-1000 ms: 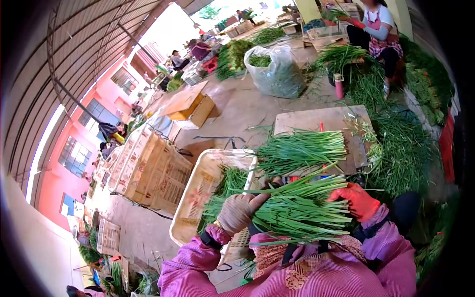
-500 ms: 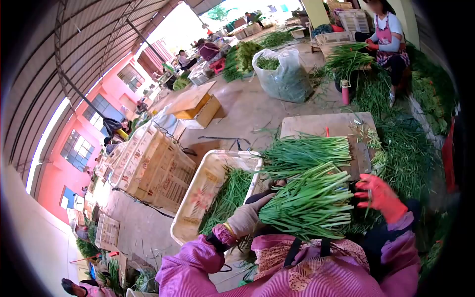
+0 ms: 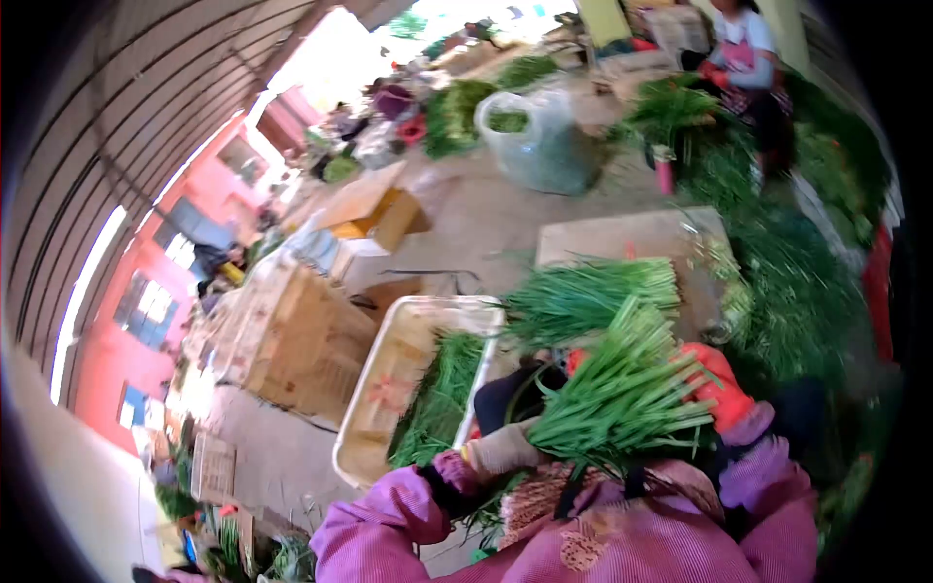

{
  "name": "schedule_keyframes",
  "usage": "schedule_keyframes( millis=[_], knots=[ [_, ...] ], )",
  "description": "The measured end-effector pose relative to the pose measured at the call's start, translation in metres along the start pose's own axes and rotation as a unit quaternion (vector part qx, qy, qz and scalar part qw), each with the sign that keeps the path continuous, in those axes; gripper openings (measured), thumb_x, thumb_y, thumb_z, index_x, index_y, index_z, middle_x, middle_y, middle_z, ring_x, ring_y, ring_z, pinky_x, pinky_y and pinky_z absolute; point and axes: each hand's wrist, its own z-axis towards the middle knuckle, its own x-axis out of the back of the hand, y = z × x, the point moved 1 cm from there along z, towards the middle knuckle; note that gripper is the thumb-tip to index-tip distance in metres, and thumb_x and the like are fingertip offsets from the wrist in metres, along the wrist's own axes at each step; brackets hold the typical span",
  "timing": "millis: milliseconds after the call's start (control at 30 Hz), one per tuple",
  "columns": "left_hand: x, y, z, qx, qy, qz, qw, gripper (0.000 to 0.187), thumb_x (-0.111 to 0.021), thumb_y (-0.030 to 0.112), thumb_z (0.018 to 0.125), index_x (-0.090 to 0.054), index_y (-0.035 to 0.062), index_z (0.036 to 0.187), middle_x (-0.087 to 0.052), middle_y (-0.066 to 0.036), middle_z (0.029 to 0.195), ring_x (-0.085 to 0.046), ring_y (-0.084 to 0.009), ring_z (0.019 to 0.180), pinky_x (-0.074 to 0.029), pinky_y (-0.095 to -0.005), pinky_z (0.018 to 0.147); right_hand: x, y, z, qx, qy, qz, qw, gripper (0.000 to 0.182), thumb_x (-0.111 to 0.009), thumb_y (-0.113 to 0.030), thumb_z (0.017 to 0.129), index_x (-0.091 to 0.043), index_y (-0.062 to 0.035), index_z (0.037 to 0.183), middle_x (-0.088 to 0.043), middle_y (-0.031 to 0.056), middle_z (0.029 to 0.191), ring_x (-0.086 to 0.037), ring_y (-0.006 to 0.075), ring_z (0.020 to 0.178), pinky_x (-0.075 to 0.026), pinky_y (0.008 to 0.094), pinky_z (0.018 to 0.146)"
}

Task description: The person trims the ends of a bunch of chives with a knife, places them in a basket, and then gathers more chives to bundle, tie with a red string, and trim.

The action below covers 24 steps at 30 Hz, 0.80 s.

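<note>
A loose bundle of long green stalks lies tilted across my lap, its pale cut ends toward the upper right. My left hand, in a greyish glove, is at the bundle's lower left end, its fingers hidden under the leaves. At the right end my right hand, in a red-orange glove, is wrapped against the stalks. Behind this bundle, a second pile of green stalks rests on a board.
A white crate with greens stands on the left, with stacked crates beyond it. Farther off are an open cardboard box, a plastic bag, a pink bottle and a seated co-worker. Greens cover the floor at right.
My right hand has closed in on the stalks from the right. The bundle has tilted, its cut ends now higher and fanned. The view has shifted slightly and is blurred.
</note>
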Motion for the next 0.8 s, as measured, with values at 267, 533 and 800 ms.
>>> schedule_keyframes(
  millis=[267,533,800],
  knots=[
    [-0.015,-0.022,0.000,0.147,-0.171,-0.077,0.971,0.046,-0.069,-0.002,0.080,-0.060,0.0040,0.125,-0.067,-0.007,0.112,-0.061,-0.0159,0.097,-0.051,-0.0301,0.083,0.055,-0.030,-0.022,0.193,0.207,-0.296,0.912,0.026,-0.047,-0.020,0.098,-0.062,-0.0030,0.085,-0.057,0.0015,0.061,-0.049,0.0098,0.045,-0.035,0.0268,0.041],
    [-0.032,-0.047,-0.037,0.243,-0.135,-0.303,0.912,0.041,-0.072,0.004,0.082,-0.064,0.0043,0.121,-0.068,-0.005,0.107,-0.061,-0.0167,0.092,-0.051,-0.0308,0.083,0.110,-0.057,-0.009,0.196,0.338,-0.412,0.823,0.019,-0.056,-0.032,0.097,-0.063,-0.0155,0.099,-0.062,0.0100,0.061,-0.062,0.0253,0.051,-0.047,0.0388,0.049],
    [-0.016,-0.032,-0.040,0.372,-0.085,-0.386,0.840,0.064,-0.083,0.018,0.074,-0.055,0.0039,0.130,-0.067,-0.009,0.113,-0.066,-0.0242,0.100,-0.057,-0.0383,0.081,0.097,-0.083,-0.031,0.015,0.146,-0.339,0.929,0.033,-0.060,-0.038,0.096,-0.068,-0.0068,0.094,-0.064,0.0073,0.068,-0.066,0.0213,0.063,-0.051,0.0354,0.057]
  ],
)
